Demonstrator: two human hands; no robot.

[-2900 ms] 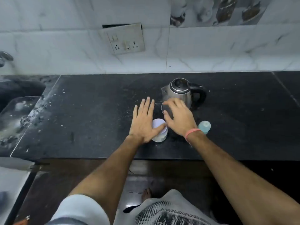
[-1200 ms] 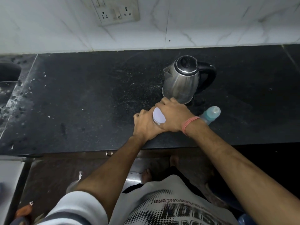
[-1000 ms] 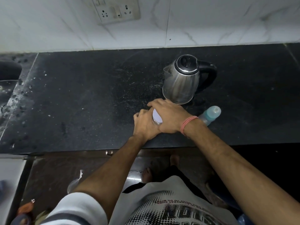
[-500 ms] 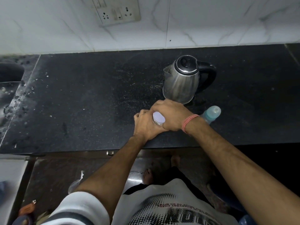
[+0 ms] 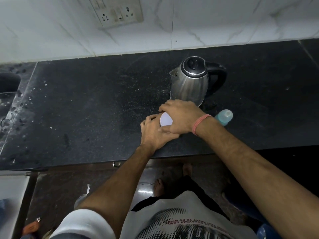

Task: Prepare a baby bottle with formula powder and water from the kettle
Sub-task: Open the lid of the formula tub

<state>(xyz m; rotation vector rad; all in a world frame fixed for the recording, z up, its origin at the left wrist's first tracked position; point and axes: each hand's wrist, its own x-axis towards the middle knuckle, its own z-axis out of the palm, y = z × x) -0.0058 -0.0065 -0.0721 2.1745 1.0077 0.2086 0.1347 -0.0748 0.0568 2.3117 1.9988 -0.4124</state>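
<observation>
Early stage, lid-opening step by my read. Left hand (image 5: 156,133) wraps the body of the small formula container (image 5: 166,120), fingers curled round its side; container stands on the black bench (image 5: 89,107) near the front edge, just in front of the kettle (image 5: 191,81). Right hand (image 5: 179,116) sits over the top of it, fingers clamped round the rim of the white lid (image 5: 165,119); about half the lid disc shows between the two hands. Lid looks seated, not lifted, though the right palm hides the far rim so I cannot tell if it has started to turn.

Kettle upright, steel body, black lid closed, black handle pointing right, spout left; nobody touching it. Baby bottle (image 5: 224,116), pale blue, stands just right of the right wrist and near the kettle base, apart from both hands. Its cap or teat appears on; hard to be sure at this angle.

Done so far, judged from the layout: items gathered within reach, container gripped. Left to do: get the lid off, open the bottle, dose powder into it, pour water from the kettle, close the bottle, mix. No powder visible in the bottle, no scoop in view.

Wall socket plate (image 5: 119,12) above the bench; sink edge (image 5: 8,81) at far left.
</observation>
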